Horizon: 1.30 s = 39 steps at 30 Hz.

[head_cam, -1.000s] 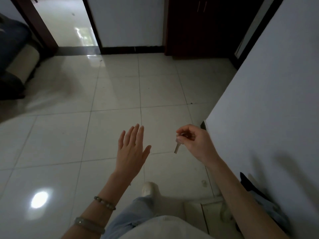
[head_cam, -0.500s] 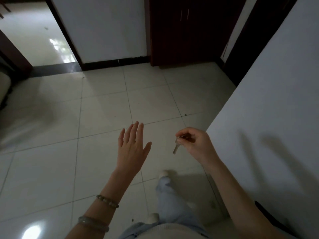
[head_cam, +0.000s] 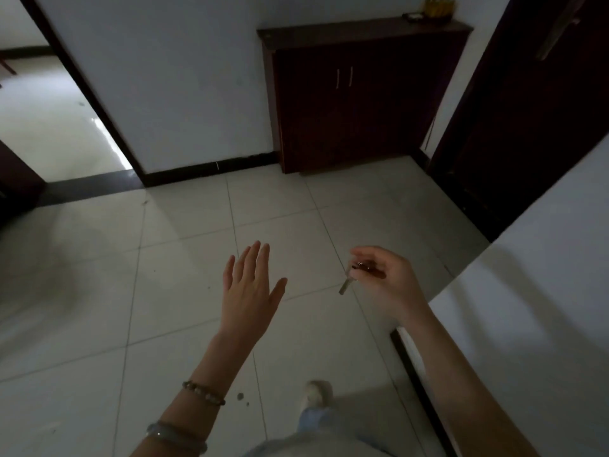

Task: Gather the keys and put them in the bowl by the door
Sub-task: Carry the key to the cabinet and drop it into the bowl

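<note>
My right hand (head_cam: pixel 387 282) is closed on a set of keys (head_cam: pixel 350 281); one key blade hangs down from my fingers over the tiled floor. My left hand (head_cam: pixel 250 291) is held out flat beside it, fingers apart, holding nothing. Far ahead, on top of a dark wooden cabinet (head_cam: pixel 359 94), a yellowish bowl (head_cam: pixel 440 7) stands at the right end, partly cut off by the top of the view. A small dark flat object (head_cam: pixel 414 17) lies next to it; I cannot tell what it is.
A white wall corner (head_cam: pixel 527 308) juts in close on my right. A dark door (head_cam: pixel 534 120) stands right of the cabinet. An open doorway (head_cam: pixel 56 127) leads off at the left. Pale floor tiles (head_cam: pixel 184 275) stretch ahead, and my shoe (head_cam: pixel 316 392) shows below.
The view has lifted and turned right as I walk forward; the cabinet top and bowl have come into sight. Both hands keep the same pose, the keys still hanging from my right hand.
</note>
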Each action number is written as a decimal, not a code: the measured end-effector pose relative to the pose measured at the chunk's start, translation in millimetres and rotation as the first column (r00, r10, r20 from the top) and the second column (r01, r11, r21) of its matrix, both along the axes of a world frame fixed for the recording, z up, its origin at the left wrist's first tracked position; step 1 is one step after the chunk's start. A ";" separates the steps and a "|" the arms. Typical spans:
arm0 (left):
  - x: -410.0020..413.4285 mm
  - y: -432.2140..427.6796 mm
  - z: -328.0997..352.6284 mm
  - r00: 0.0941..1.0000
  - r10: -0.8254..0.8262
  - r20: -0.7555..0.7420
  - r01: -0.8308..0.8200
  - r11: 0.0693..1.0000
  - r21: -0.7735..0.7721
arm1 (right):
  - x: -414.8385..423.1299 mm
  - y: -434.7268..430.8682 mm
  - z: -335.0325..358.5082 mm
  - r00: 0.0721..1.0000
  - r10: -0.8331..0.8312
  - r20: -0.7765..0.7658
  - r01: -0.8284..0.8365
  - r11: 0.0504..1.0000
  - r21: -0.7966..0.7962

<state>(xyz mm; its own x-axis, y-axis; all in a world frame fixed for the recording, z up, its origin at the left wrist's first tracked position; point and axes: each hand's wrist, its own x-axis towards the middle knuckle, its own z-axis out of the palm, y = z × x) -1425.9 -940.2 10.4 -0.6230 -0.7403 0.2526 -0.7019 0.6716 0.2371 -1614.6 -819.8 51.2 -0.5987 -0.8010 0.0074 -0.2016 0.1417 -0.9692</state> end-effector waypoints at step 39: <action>-522.9 -446.4 15.5 0.878 -0.478 -0.015 0.477 0.878 -0.039 | -449.8 -393.4 4.6 0.910 -0.414 0.017 0.414 0.910 -0.015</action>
